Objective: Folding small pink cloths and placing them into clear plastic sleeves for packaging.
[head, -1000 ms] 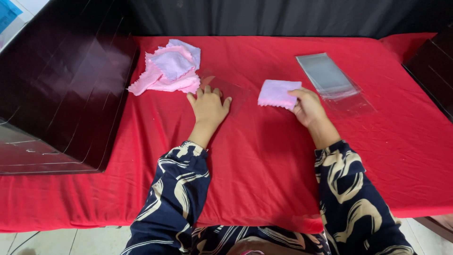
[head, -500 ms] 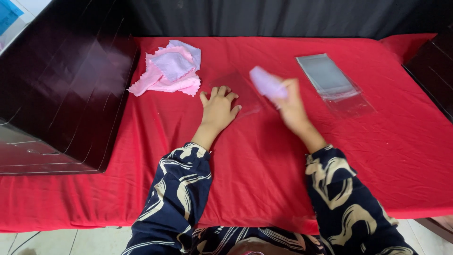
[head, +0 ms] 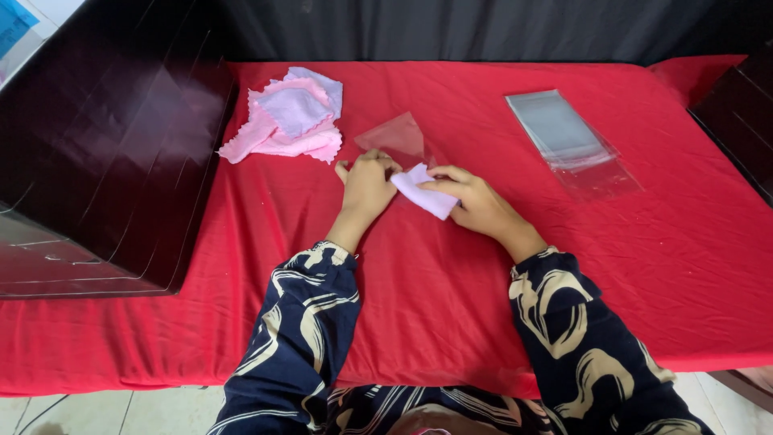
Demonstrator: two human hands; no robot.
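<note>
My right hand (head: 475,203) grips a small folded lilac cloth (head: 424,191) and holds its end against the mouth of a clear plastic bag (head: 394,137). That bag lies on the red table cover (head: 451,306), and my left hand (head: 367,184) pinches its near edge beside the cloth. Both hands meet near the middle of the table.
A loose pile of pink and lilac cloths (head: 288,121) lies at the back left. A stack of clear plastic bags (head: 568,138) lies at the back right. A dark glossy box (head: 105,161) stands at the left edge; another dark box (head: 739,105) at the right.
My right hand lifted the folded cloth from the right and carried it left to the clear bag. My left hand went from flat on the table to gripping the bag's edge.
</note>
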